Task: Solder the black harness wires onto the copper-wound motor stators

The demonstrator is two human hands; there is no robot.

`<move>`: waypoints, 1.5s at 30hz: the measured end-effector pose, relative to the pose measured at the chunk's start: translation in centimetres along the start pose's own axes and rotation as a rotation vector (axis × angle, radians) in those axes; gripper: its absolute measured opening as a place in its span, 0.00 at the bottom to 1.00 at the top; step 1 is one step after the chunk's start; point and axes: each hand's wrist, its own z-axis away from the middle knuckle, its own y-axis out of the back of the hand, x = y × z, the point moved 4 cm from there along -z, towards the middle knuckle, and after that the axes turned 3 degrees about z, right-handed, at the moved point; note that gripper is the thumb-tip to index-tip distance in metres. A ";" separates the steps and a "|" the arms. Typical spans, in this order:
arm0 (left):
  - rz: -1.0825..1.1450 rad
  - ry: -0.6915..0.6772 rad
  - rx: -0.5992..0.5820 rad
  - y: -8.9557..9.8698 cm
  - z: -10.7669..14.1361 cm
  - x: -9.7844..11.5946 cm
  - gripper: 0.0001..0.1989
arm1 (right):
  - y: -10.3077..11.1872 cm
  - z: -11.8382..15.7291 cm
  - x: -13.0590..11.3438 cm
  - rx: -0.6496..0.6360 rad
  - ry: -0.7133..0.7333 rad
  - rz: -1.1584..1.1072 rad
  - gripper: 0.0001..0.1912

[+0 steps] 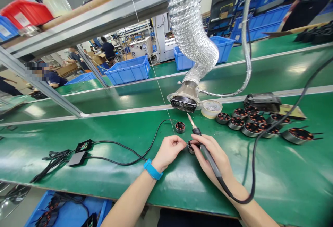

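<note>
While the right hand [220, 154] gripped one iron [207, 154], long axis slanting, tip forward-left, the left hand [169, 150], pressed together at the fingertips, adjoined one of eleven motors [190, 147].

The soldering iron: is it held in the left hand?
No, the right hand holds the soldering iron, its tip pointing away from the person.

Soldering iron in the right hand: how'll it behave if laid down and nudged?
The soldering iron looks slim and rounded, so it may well roll. Its black cable bends in a broad, smooth loop, suggesting it's springy rather than limp and could tug the soldering iron around. The narrow tip sticks out ahead, so it's probably the easiest part to knock.
</note>
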 end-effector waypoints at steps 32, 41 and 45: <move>-0.017 0.094 0.020 -0.8 1.2 0.2 0.08 | 3.5 3.2 0.3 0.288 -0.068 0.030 0.13; -0.006 0.113 0.000 -0.9 1.2 0.1 0.08 | 3.6 3.4 0.6 0.364 -0.118 0.022 0.13; 0.000 0.125 -0.007 -0.8 1.3 0.1 0.09 | 3.6 3.2 0.6 0.378 -0.095 0.027 0.13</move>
